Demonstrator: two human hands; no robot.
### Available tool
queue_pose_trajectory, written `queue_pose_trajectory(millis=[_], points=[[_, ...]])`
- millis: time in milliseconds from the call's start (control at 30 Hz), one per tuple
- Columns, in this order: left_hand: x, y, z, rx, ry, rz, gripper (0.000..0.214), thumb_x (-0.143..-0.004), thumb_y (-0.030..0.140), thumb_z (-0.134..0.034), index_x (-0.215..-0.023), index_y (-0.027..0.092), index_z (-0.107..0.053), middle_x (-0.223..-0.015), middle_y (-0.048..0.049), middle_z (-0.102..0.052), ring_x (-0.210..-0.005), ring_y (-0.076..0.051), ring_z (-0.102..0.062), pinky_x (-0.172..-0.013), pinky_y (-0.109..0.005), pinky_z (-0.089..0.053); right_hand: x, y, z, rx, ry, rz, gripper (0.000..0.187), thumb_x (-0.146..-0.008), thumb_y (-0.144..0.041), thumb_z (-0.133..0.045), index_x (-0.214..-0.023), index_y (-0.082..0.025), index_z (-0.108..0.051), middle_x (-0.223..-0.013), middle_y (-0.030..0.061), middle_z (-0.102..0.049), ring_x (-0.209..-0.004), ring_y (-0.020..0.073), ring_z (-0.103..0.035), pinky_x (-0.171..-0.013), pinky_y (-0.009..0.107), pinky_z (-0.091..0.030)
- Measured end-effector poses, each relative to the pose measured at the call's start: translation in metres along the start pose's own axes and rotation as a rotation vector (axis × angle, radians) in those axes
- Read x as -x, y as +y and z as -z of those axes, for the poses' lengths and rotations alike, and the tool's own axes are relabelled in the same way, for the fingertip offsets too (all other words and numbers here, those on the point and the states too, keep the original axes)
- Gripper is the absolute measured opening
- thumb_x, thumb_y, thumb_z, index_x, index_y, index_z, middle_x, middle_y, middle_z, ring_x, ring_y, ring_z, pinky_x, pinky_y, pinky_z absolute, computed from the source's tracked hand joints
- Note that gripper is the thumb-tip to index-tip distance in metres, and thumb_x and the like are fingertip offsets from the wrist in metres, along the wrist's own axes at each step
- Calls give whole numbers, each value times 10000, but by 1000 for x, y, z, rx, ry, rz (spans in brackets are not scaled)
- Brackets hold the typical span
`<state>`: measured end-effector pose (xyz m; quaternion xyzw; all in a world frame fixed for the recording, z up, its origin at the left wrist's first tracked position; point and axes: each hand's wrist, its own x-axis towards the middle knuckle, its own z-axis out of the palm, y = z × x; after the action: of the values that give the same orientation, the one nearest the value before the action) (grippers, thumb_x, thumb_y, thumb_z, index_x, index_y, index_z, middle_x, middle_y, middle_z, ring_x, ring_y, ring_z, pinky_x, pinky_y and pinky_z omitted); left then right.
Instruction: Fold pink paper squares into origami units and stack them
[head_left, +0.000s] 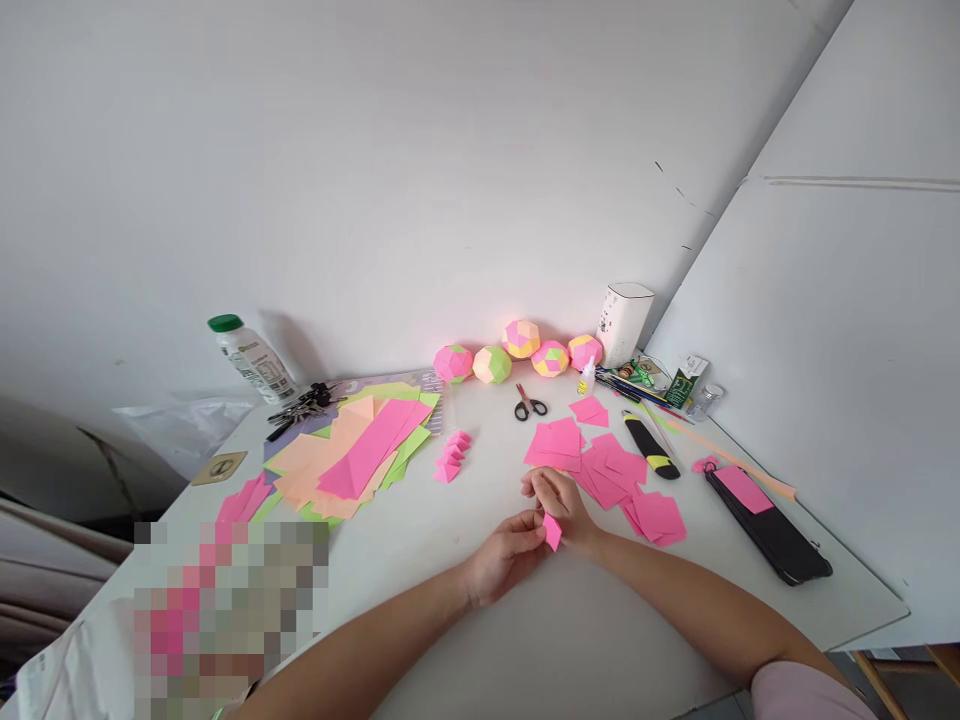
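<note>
A small folded piece of pink paper is pinched between the thumb and fingers of my left hand. Right against it is my right hand, its fingers curled and its wrist bent; what those fingers hold, if anything, is hidden. Loose pink paper squares lie just beyond my right hand, with more pink sheets beside its wrist. Farther forward to the left stands a short row of folded pink paper pieces. Black-handled scissors rest behind the squares.
Several faceted paper balls sit along the wall beside a white box. Coloured sheets and a green-capped bottle are at left. A utility knife, a glue bottle and a black pouch lie at right.
</note>
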<state>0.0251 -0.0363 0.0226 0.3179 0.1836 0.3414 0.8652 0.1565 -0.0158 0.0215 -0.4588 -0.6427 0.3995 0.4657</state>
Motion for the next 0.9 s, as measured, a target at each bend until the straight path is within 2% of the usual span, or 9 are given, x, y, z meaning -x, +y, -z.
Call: queue_pose_trajectory(millis=[233,300,367,433,500,600,700,800,900], points=[[4,6,4,-65,-15,81,161,-737,276,-650,-730,129,-587,-666,-58,-581,-637,-149,-550,-669,-293,-401,2,0,5,140,-77,148,304,-914,-385,-352,-824,-195,-571,-798,61,-592,-771,192,-557,-700,320,-446],[1,11,9,-99,51,18,191,-733,296,-654,-683,132,-570,-608,-30,-554,-606,-137,-539,-677,-296,-407,-1,6,8,158,-34,128,313,-916,-392,-350,-803,-193,-563,-766,55,-592,-751,189,-560,-707,331,-444],[-3,16,18,-155,175,-108,207,-729,300,-662,-658,138,-556,-603,-7,-551,-566,-111,-518,-654,-279,-409,-3,12,12,63,-6,52,295,-927,-388,-331,-876,-190,-544,-719,37,-578,-648,162,-553,-614,302,-450],[-7,21,30,-256,306,-199,225,-734,334,-660,-671,142,-561,-586,9,-547,-560,-105,-518,-624,-257,-406,-3,16,14,-23,-65,30,256,-918,-387,-364,-959,-188,-519,-780,41,-582,-619,142,-551,-550,272,-443],[-11,24,40,-323,372,-257,243,-724,374,-662,-705,149,-570,-577,24,-543,-553,-111,-528,-624,-267,-422,-1,18,14,-69,-142,39,235,-893,-389,-421,-993,-189,-493,-826,42,-578,-587,122,-541,-507,250,-431],[-12,23,46,-475,341,-264,270,-747,413,-625,-751,144,-600,-567,22,-557,-534,-117,-534,-614,-276,-434,1,19,11,-59,-170,50,215,-832,-368,-532,-949,-195,-482,-794,20,-565,-573,113,-539,-488,236,-419],[-11,22,42,-601,300,-234,295,-772,431,-589,-760,138,-618,-553,12,-569,-521,-122,-536,-601,-274,-438,0,21,8,-72,-102,-6,194,-818,-361,-549,-844,-210,-431,-706,-18,-536,-530,107,-534,-465,232,-419],[-10,22,39,-604,313,-224,310,-769,443,-587,-790,136,-621,-546,14,-567,-504,-123,-537,-585,-276,-447,-3,24,8,-148,-40,-59,247,-805,-358,-573,-817,-223,-367,-735,-30,-541,-492,93,-537,-447,228,-425],[-10,24,38,-597,308,-204,326,-754,458,-598,-804,137,-621,-555,18,-557,-496,-124,-542,-569,-277,-456,-5,25,10,-183,-90,-92,251,-803,-368,-579,-856,-221,-383,-736,-32,-563,-484,95,-550,-446,230,-432]])
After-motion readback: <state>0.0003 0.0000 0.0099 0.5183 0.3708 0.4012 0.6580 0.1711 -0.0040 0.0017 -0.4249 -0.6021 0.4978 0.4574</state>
